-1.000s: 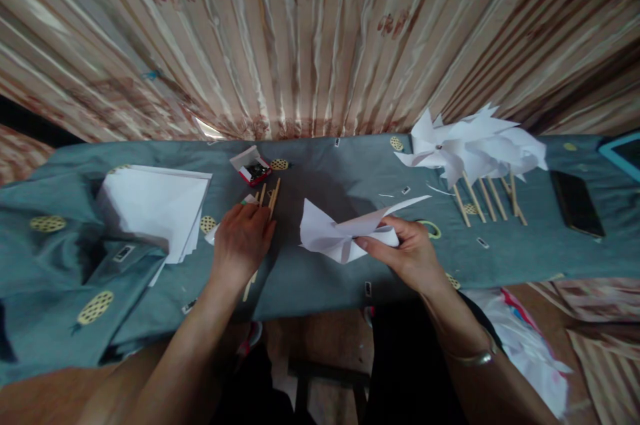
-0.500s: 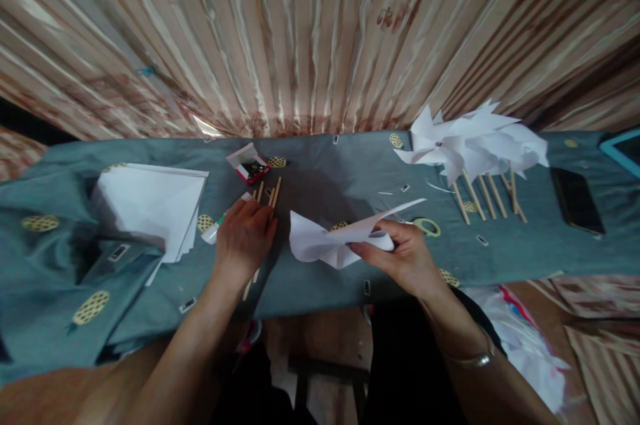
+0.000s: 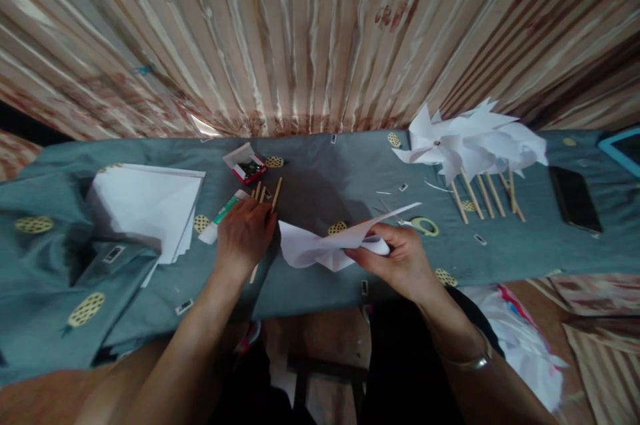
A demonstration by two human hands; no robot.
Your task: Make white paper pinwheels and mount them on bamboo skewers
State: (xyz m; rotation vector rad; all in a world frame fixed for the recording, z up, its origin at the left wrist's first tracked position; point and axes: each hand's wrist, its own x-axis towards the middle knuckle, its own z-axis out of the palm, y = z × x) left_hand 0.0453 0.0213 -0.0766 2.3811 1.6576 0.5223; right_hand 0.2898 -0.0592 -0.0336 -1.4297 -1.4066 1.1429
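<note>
My left hand point(image 3: 245, 230) is closed over a few thin wooden sticks point(image 3: 259, 191) on the cloth. One wooden stick point(image 3: 277, 193) leans apart from the others at its fingertips, and the fingers' undersides are hidden. A green and white box point(image 3: 226, 210), perhaps a glue pack, lies partly under that hand. My right hand point(image 3: 400, 255) pinches a folded white paper pinwheel head point(image 3: 320, 248) between thumb and fingers, its points curled inward and one corner sticking up. Scissors with yellow-green handles point(image 3: 425, 226) lie just behind the right hand.
Finished paper pinwheels point(image 3: 465, 141) on sticks lie at the back right, beside a black phone point(image 3: 575, 198) and a blue-edged tablet point(image 3: 623, 148). White paper sheets point(image 3: 150, 205) are stacked at the left. An open red box point(image 3: 247, 168) of small metal pins stands behind the sticks.
One stick under my left hand has separated to the right from the others. The paper pinwheel head has shifted slightly left and tilted, still in my right hand.
</note>
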